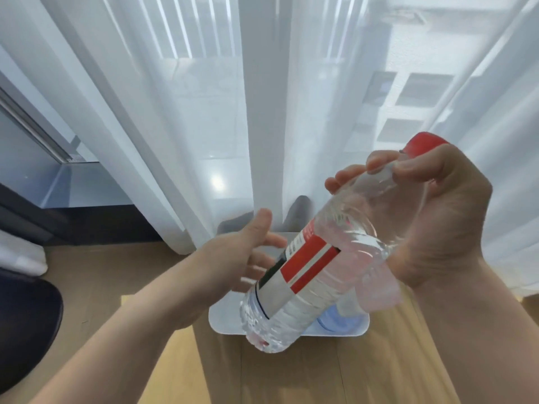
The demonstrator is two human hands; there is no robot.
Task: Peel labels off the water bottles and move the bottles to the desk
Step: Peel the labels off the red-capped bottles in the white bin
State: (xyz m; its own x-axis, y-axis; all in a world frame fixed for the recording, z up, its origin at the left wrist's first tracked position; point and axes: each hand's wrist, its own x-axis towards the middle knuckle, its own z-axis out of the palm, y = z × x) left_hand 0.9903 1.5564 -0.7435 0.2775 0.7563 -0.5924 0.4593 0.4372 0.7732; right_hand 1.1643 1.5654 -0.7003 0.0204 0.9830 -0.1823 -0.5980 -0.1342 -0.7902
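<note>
The clear water bottle (315,258) with a red cap (423,144) tilts in midair above a white tray (221,322) on the wooden floor (116,275). Its red-and-white label (303,260) remains attached. The right hand (431,217) grips its neck; the left hand (242,255), fingers loosely spread, touches the label's edge.

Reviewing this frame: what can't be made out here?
Head view:
- Print on the label: too small and blurred.
- Contents of the white bin: hidden behind the bottle.
- Left hand fingertips: hidden behind the bottle, contact unclear.
- Cap: partly covered by the right hand.
</note>
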